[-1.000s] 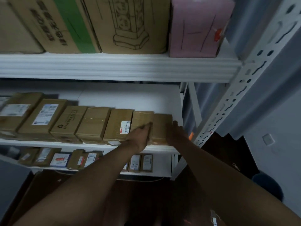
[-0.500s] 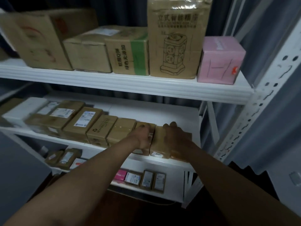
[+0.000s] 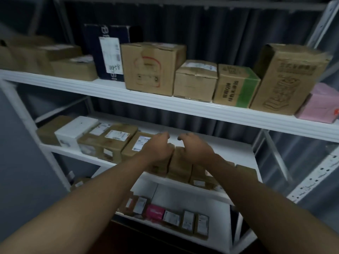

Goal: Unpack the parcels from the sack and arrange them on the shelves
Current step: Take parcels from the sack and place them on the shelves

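A row of brown taped parcels point(image 3: 180, 165) lies along the front of the white middle shelf point(image 3: 236, 153). My left hand point(image 3: 157, 147) and my right hand point(image 3: 194, 149) hover side by side just over the middle of that row. Their fingers are loosely curled and nothing shows inside them. A labelled parcel point(image 3: 139, 143) lies just left of my left hand. My wrists and forearms hide several parcels in the row. The sack is out of view.
The top shelf point(image 3: 165, 105) carries large cartons, a dark box point(image 3: 110, 52) and a pink box point(image 3: 319, 105). A white box point(image 3: 75, 129) sits at the middle shelf's left end. Small parcels point(image 3: 172, 217) line the lower shelf. A perforated post point(image 3: 311, 182) stands right.
My view has swung up and to the left, showing more of the top shelf. Both hands have come off the right-end parcels and now sit close together over the row, fingers curled.
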